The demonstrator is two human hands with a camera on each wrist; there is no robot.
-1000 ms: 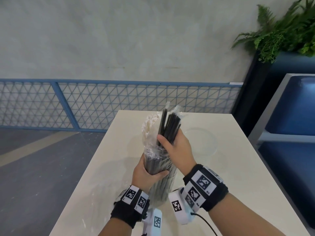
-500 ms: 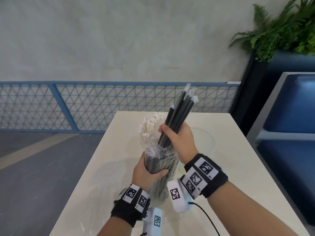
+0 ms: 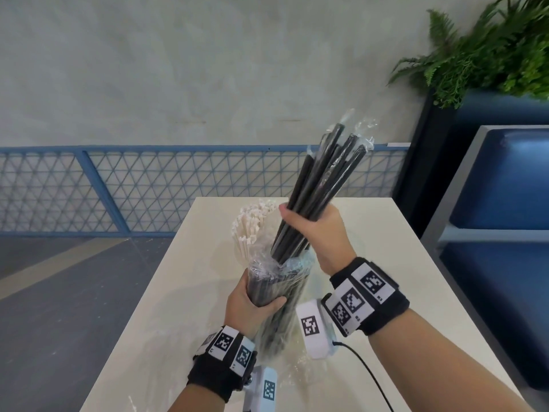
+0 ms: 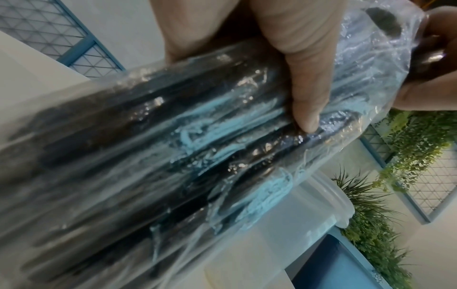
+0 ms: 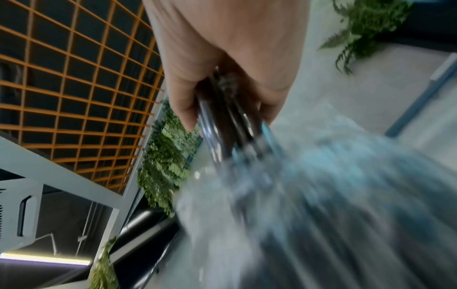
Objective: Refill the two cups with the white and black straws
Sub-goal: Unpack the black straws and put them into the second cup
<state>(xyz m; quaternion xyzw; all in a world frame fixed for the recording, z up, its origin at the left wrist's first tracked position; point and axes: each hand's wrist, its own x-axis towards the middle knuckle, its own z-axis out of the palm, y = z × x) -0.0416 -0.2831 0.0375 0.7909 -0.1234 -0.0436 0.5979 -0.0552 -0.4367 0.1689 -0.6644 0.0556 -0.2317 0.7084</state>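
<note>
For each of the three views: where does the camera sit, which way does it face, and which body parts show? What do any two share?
Head: on the head, facing forward-down; left hand, right hand, table.
Left wrist: along the left hand at the bag of black straws.
Right wrist: along the right hand at the pulled black straws.
All three show black straws.

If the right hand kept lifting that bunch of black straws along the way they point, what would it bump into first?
Probably nothing nearby. The right hand grips the black straws, which point up and away over the table. Only the blue fence and grey wall lie beyond, though depth is hard to judge.
</note>
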